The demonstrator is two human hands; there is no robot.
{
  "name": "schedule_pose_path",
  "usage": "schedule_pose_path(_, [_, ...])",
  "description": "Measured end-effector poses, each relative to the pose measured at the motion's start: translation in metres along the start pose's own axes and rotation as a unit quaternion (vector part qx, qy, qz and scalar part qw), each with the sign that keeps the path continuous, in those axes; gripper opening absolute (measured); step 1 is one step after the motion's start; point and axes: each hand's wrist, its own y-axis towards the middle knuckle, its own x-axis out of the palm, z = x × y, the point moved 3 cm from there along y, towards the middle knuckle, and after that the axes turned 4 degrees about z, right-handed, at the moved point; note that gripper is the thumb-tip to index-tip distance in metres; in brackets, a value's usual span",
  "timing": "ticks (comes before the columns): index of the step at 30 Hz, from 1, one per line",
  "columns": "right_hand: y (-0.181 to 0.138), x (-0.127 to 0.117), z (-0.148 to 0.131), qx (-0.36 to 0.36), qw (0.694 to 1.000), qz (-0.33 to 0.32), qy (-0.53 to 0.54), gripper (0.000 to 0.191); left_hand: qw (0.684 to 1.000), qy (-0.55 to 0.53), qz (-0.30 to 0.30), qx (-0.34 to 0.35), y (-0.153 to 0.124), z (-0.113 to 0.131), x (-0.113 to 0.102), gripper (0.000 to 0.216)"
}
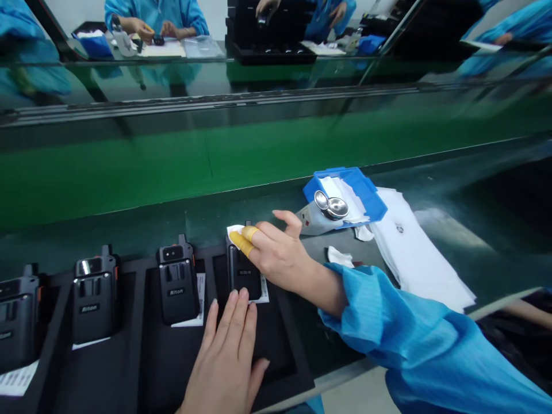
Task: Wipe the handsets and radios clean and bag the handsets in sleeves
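Several black handheld radios marked "Riton" lie in the slots of a black foam tray (129, 368). My right hand (276, 253), in a blue sleeve with yellow finger cots on two fingers, presses a small white wipe (235, 231) against the top of the rightmost radio (244, 273). My left hand (228, 356) lies flat, fingers stretched out, on the tray just below that radio. The neighbouring radio (176, 284) sits to the left on a white label.
A blue tray (371, 198) with white wipes and a metal-capped dispenser bottle (323, 215) sits right of my hand, beside a stack of white bags (414, 247). A green conveyor belt (172, 167) runs behind. Other people in blue coats (155, 17) work across the line.
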Motion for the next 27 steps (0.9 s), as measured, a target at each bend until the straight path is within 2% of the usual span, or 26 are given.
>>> schedule_pose_path(7, [-0.014,-0.005,-0.001,0.069,0.997,-0.017,-0.030,0.029,1.000,-0.017,-0.013,-0.013,-0.004,0.000,0.004,0.056])
schedule_pose_path(15, [0.004,0.004,-0.007,0.041,0.999,0.017,-0.012,0.025,1.000,-0.006,-0.019,-0.006,-0.008,0.000,0.009,0.060])
schedule_pose_path(23, [-0.015,-0.005,0.000,0.072,0.997,0.003,-0.032,0.030,1.000,-0.008,-0.002,-0.004,-0.005,0.000,0.007,0.061])
schedule_pose_path(27, [-0.008,-0.002,-0.002,0.022,1.000,0.014,0.008,0.026,1.000,-0.002,0.001,-0.004,-0.005,0.001,0.007,0.059])
